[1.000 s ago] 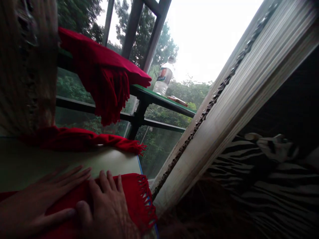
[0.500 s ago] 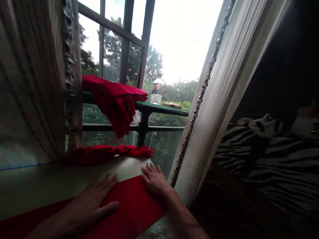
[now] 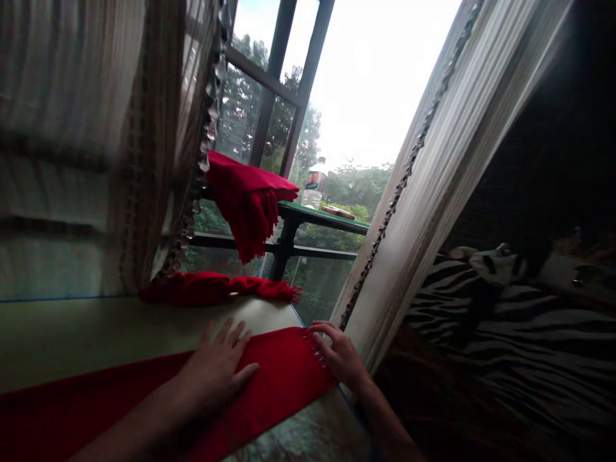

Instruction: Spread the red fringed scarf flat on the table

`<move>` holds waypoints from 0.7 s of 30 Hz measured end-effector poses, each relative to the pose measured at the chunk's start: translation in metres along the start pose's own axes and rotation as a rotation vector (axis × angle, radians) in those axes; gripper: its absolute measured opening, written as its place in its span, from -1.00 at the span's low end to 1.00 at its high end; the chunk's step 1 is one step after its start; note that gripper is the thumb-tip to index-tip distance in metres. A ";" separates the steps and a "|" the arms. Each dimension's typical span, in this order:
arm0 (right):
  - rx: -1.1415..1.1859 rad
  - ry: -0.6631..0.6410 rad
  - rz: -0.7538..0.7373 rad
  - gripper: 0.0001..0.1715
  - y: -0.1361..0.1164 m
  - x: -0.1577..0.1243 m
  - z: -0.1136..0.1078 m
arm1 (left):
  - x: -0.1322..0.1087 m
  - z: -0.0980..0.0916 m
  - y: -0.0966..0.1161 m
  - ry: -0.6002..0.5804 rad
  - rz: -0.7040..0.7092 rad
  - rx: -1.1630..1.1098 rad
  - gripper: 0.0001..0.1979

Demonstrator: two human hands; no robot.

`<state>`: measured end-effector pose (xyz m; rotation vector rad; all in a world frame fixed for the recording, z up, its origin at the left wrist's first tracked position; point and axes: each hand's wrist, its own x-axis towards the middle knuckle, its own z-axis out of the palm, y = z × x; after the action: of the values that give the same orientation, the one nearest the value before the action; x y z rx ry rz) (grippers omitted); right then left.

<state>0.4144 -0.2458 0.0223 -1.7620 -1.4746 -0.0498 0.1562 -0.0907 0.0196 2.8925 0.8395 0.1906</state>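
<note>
A long red scarf lies stretched across the pale table, its fringed end toward the right edge. My left hand rests flat on the scarf, fingers spread and thumb out to the side. At the fringe, my right hand has its fingers bent over the corner, thumb and forefinger apart; whether they touch the strands cannot be made out. Farther back on the table, a second red scarf lies bunched. Another folded red scarf hangs over the window rail.
A plastic bottle and a small flat object stand on the green ledge by the open window. Striped curtains with beaded edges hang at left and right. Zebra-patterned fabric lies in the dark at right.
My right hand has moved right, from lying flat on the scarf to its fringed end, where the strands now show. My left hand stays on the scarf. The view has shifted left.
</note>
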 end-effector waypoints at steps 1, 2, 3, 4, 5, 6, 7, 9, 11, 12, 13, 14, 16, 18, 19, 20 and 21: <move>0.024 0.015 0.002 -0.60 0.000 -0.001 0.002 | 0.002 0.001 0.015 0.001 0.023 -0.017 -0.24; 0.046 0.029 0.003 -0.60 0.001 -0.002 0.003 | 0.005 0.002 0.029 -0.001 0.058 -0.049 -0.23; 0.066 0.038 0.006 -0.60 0.001 -0.005 0.003 | 0.007 0.004 0.041 -0.010 0.080 -0.077 -0.22; 0.083 0.047 0.011 -0.59 0.001 -0.009 0.002 | 0.009 0.006 0.050 -0.026 0.096 -0.105 -0.20; 0.099 0.055 0.018 -0.57 0.002 -0.015 0.000 | 0.009 0.008 0.055 -0.040 0.103 -0.126 -0.19; 0.111 0.064 0.028 -0.54 0.003 -0.021 -0.003 | 0.008 0.009 0.056 -0.055 0.099 -0.139 -0.17; 0.121 0.074 0.039 -0.50 0.005 -0.027 -0.006 | 0.006 0.009 0.054 -0.067 0.089 -0.145 -0.17; 0.135 0.092 0.066 -0.43 0.008 -0.040 -0.011 | -0.002 0.009 0.042 -0.081 0.064 -0.145 -0.17; 0.147 0.096 0.082 -0.40 0.009 -0.049 -0.010 | -0.013 0.008 0.024 -0.082 0.050 -0.141 -0.17; 0.154 0.094 0.085 -0.40 0.008 -0.052 -0.008 | -0.018 0.009 0.014 -0.078 0.047 -0.143 -0.18; 0.161 0.088 0.083 -0.40 0.007 -0.054 -0.003 | -0.023 0.010 0.005 -0.069 0.045 -0.144 -0.17; 0.169 0.083 0.080 -0.40 0.004 -0.055 0.002 | -0.028 0.011 -0.003 -0.059 0.045 -0.146 -0.17; 0.186 0.072 0.072 -0.40 -0.003 -0.056 0.015 | -0.034 0.014 -0.015 -0.034 0.050 -0.145 -0.16; 0.185 0.042 0.044 -0.40 -0.010 -0.057 0.026 | -0.036 0.017 -0.021 -0.020 0.055 -0.141 -0.17; 0.176 0.025 0.020 -0.40 -0.012 -0.058 0.029 | -0.036 0.018 -0.022 -0.016 0.056 -0.139 -0.18; 0.162 0.008 -0.009 -0.39 -0.013 -0.059 0.032 | -0.035 0.019 -0.022 -0.012 0.058 -0.138 -0.19; 0.144 -0.007 -0.039 -0.38 -0.012 -0.060 0.033 | -0.035 0.019 -0.021 -0.009 0.059 -0.139 -0.19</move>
<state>0.3702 -0.2740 -0.0233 -1.6200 -1.4801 0.0412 0.1187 -0.0937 -0.0058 2.7875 0.7106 0.2324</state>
